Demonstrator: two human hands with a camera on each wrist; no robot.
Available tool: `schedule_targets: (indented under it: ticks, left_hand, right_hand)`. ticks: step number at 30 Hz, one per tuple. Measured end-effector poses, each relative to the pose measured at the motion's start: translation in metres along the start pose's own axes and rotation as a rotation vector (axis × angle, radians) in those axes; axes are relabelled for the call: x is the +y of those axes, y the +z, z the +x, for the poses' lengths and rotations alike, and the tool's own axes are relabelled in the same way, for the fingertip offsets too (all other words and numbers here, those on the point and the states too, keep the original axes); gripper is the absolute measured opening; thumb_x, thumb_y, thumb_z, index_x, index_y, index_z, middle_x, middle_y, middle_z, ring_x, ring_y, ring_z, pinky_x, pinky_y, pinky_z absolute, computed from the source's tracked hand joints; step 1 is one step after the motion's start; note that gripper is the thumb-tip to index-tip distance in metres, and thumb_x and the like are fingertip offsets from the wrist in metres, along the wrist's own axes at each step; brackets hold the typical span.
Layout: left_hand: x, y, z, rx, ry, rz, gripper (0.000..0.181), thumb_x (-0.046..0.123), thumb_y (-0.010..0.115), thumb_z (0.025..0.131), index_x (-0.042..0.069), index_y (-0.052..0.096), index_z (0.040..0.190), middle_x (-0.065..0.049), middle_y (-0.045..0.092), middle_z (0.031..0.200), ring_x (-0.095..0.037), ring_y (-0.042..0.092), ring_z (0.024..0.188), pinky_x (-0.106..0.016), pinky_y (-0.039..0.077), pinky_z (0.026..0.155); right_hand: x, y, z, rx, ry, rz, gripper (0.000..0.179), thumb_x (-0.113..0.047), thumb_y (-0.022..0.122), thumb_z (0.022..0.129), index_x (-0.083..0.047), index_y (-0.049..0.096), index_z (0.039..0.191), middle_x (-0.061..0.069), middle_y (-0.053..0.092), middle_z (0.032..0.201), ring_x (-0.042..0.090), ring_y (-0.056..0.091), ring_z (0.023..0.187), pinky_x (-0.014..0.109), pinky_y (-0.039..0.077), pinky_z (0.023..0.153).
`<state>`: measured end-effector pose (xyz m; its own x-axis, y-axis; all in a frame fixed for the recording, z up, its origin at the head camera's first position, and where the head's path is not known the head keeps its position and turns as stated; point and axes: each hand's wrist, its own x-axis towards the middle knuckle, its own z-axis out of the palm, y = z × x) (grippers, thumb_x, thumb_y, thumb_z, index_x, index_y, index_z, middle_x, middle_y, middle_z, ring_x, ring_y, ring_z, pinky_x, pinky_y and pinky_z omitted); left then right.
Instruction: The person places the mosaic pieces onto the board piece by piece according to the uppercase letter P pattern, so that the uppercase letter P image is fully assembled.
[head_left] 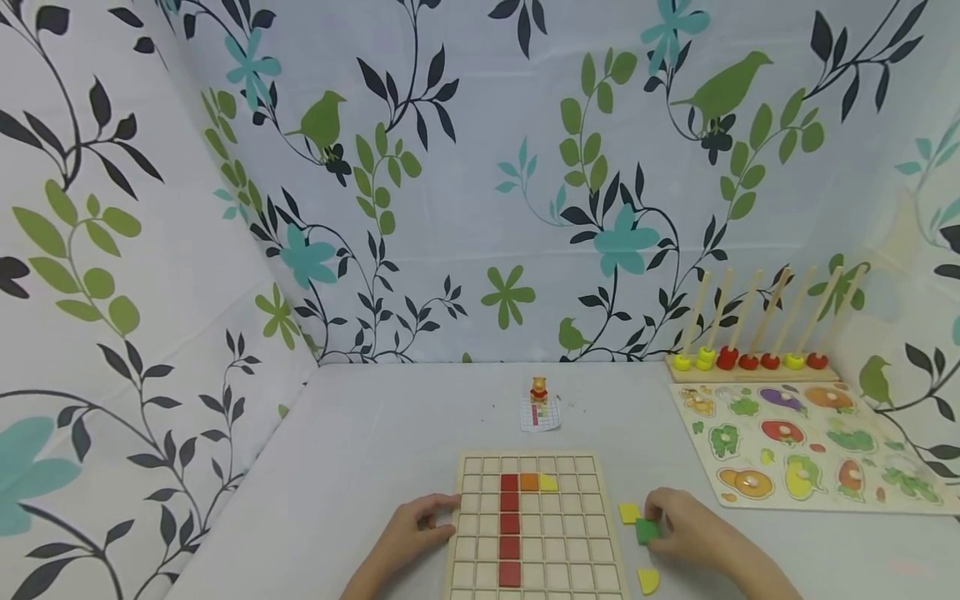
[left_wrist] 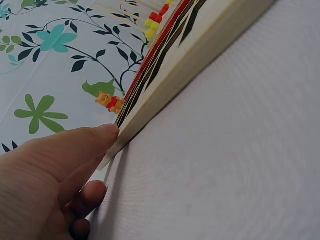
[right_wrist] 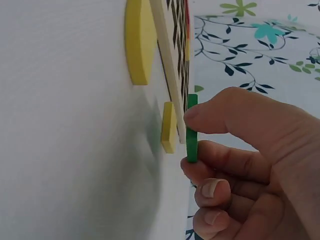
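Note:
A wooden grid board [head_left: 457, 546] lies on the table, bearing a column of red square tiles [head_left: 510, 524]. An orange tile [head_left: 528, 482] and a yellow tile [head_left: 549, 482] continue its top row to the right. The fingertips of my left hand [head_left: 416, 529] touch the board's left edge; the left wrist view shows them at its side [left_wrist: 165, 95]. Right of the board, my right hand [head_left: 690, 533] pinches a green tile [right_wrist: 192, 137] between thumb and fingers, just above the table. Close to it lie a yellow square tile [head_left: 628, 513] and a yellow round-edged piece [head_left: 648, 581].
Behind the board, a small bear figure [head_left: 538, 389] stands at a paper with a coloured grid pattern [head_left: 542, 416]. To the right lies a vegetable puzzle board [head_left: 817, 446]. A wooden rack with rods and red and yellow beads [head_left: 750, 367] stands behind it.

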<state>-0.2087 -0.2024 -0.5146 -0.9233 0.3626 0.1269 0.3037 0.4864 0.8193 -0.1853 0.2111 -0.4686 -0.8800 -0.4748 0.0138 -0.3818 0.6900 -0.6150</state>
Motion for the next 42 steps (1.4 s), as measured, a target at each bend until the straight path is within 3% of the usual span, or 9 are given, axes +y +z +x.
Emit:
schedule_targets:
  ticks: [7,17,28,36,42]
  left_hand:
    - [0.000,0.002,-0.001,-0.005,-0.008,-0.004,0.036,0.027,0.069,0.077,0.011,0.063,0.109,0.001,0.062,0.106,-0.007,0.045,0.063,-0.023,0.039,0.056]
    - [0.001,0.001,0.000,0.006,0.024,0.002,0.034,0.026,0.069,0.078,0.012,0.063,0.109,0.001,0.061,0.110,-0.006,0.044,0.062,-0.023,0.039,0.057]
    - [0.001,0.000,0.000,0.003,0.012,0.006,0.035,0.026,0.069,0.078,0.012,0.063,0.109,0.001,0.062,0.108,-0.007,0.044,0.063,-0.023,0.039,0.056]
    - [0.002,-0.001,0.001,0.008,0.018,0.008,0.035,0.025,0.069,0.078,0.010,0.062,0.109,0.000,0.062,0.108,-0.006,0.044,0.063,-0.023,0.038,0.056]
    - [0.001,0.001,0.001,0.001,0.015,0.005,0.035,0.026,0.069,0.077,0.012,0.063,0.109,0.003,0.062,0.107,-0.006,0.044,0.063,-0.023,0.039,0.057]
  right_hand:
    - [-0.012,-0.006,0.011,0.088,-0.135,0.007,0.018,-0.011,0.070,0.072,-0.012,0.057,0.084,-0.010,0.049,0.073,0.004,0.041,0.059,0.022,0.038,0.051]
    - [-0.043,0.004,0.042,0.194,-0.133,0.037,0.018,-0.007,0.071,0.072,-0.009,0.059,0.086,-0.007,0.051,0.076,0.010,0.044,0.060,0.022,0.039,0.050]
    - [-0.067,0.026,0.067,0.147,-0.221,0.095,0.017,-0.009,0.071,0.074,-0.009,0.058,0.086,-0.007,0.053,0.079,0.012,0.044,0.062,0.022,0.040,0.052]
    - [-0.071,0.048,0.079,0.076,-0.289,0.116,0.015,-0.005,0.069,0.073,-0.006,0.059,0.084,-0.005,0.054,0.081,0.007,0.045,0.061,0.022,0.042,0.055]
    - [-0.073,0.057,0.081,0.053,-0.276,0.115,0.014,-0.006,0.070,0.072,-0.006,0.059,0.081,-0.005,0.054,0.078,0.005,0.043,0.059,0.021,0.041,0.054]
